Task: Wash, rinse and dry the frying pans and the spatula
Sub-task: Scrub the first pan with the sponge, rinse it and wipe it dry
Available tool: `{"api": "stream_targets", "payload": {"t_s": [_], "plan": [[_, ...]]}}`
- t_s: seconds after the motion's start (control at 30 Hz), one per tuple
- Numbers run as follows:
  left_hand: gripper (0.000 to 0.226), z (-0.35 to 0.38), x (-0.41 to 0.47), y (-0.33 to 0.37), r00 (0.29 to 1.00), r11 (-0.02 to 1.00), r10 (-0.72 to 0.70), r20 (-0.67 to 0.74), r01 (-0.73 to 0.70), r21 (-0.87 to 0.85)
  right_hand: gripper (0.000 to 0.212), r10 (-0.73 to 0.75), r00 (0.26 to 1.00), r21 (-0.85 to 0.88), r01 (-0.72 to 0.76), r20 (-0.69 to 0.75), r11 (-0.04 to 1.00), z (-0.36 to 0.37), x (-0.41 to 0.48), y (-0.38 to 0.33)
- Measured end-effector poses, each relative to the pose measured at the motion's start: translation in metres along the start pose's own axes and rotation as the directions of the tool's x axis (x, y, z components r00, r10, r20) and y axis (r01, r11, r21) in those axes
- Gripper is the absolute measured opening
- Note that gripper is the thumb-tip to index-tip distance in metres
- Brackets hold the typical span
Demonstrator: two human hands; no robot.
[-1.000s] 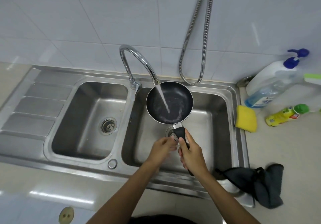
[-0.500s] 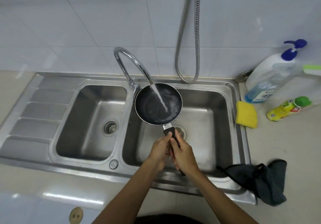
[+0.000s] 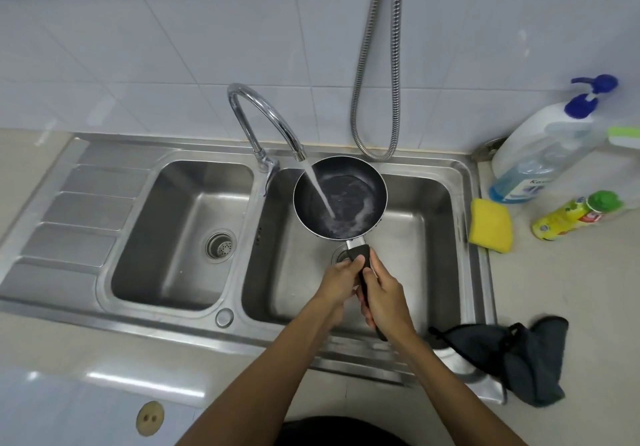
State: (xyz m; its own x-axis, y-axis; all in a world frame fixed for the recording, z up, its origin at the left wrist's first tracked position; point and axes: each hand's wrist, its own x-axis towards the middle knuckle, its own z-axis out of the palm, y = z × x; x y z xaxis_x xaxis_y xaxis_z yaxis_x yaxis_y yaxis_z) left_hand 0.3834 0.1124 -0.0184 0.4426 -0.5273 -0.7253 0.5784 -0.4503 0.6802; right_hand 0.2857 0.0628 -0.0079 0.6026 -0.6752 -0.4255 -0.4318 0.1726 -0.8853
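The frying pan (image 3: 353,196) hung over the right basin (image 3: 419,238) of a steel double sink, tipped slightly toward the person. A stream of water from the curved tap (image 3: 263,113) at eleven o'clock struck its dark inside, and a shallow pool with pale foam lay along the near edge. Both hands were clamped on its black handle (image 3: 360,255). The left hand (image 3: 337,281) curled round the part nearer the pan. The right hand (image 3: 386,295) wrapped the part just behind it, at six o'clock from the pan.

The left basin (image 3: 166,238) held only its strainer drain (image 3: 220,243). A ribbed drainboard (image 3: 76,210) lay at nine o'clock.

On the pale counter (image 3: 571,290), at three o'clock from the pan, a yellow sponge (image 3: 491,226) rested on the sink's edge. Beyond it a pump bottle (image 3: 540,155) with a blue top held blue liquid in its lower part. A yellow bottle (image 3: 571,219) with a green cap lay on its side nearby. A dark cloth (image 3: 519,352) was bunched over the sink's corner at four o'clock. A metal hose (image 3: 377,65) looped down the white tiled wall (image 3: 173,30) at twelve o'clock.
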Motion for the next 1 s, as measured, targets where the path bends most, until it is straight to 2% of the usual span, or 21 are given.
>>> {"api": "stream_targets", "payload": {"t_s": [0.1,0.3,0.6,1.0], "plan": [[0.034,-0.01,0.003,0.005,1.0,1.0,0.023,-0.014,-0.023,0.018,0.042,0.002,1.0,0.019,-0.002,0.012,1.0,0.009,0.004,-0.006],[0.034,-0.032,0.0,-0.008,1.0,0.999,0.018,-0.02,-0.017,0.045,0.046,-0.013,0.999,0.022,0.012,0.044,1.0,0.023,-0.007,-0.002],[0.03,-0.005,-0.006,-0.016,0.999,0.999,-0.03,0.026,0.029,0.02,0.049,-0.019,1.0,-0.073,0.02,0.005,0.997,0.0,-0.014,0.015],[0.031,-0.021,-0.01,0.002,1.0,1.0,0.015,0.004,-0.016,0.025,0.048,-0.049,0.999,-0.045,0.05,0.022,0.998,0.017,-0.004,0.004]]}}
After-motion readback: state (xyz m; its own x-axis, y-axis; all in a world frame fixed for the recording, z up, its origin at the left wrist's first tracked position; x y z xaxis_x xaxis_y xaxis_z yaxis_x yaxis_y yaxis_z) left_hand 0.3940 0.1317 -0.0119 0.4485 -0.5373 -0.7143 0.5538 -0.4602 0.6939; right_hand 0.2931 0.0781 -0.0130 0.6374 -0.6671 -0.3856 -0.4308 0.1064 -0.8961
